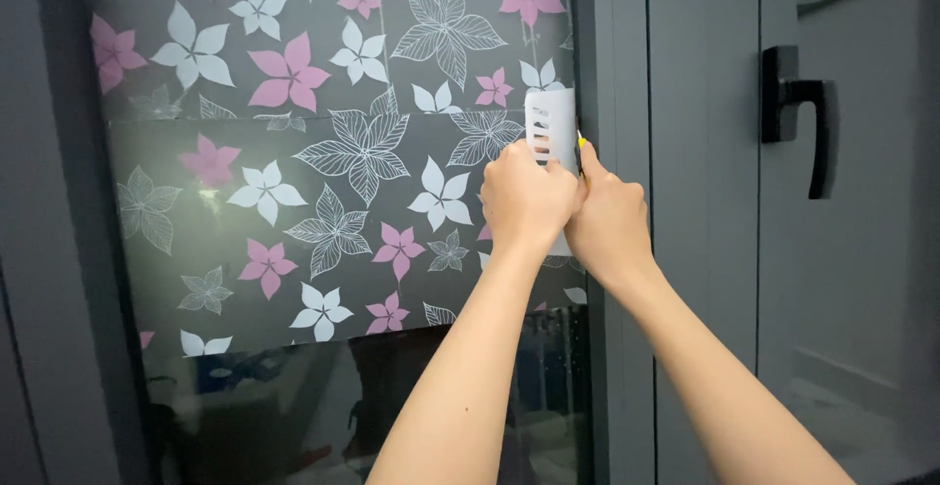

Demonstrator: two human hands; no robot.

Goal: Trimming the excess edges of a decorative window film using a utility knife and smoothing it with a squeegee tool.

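A dark film printed with pink and white flowers covers the upper part of a glass pane. At the film's right edge, my left hand presses a white slotted plastic scraper flat against the glass. My right hand sits right beside it against the grey frame, pinching a thin tool with a yellow tip that pokes up along the scraper's edge. The rest of that tool is hidden in my fingers.
Below the film the glass is bare and reflects dim shapes. A black lever handle is mounted on the grey door panel to the right. A pale wall stands at the far right.
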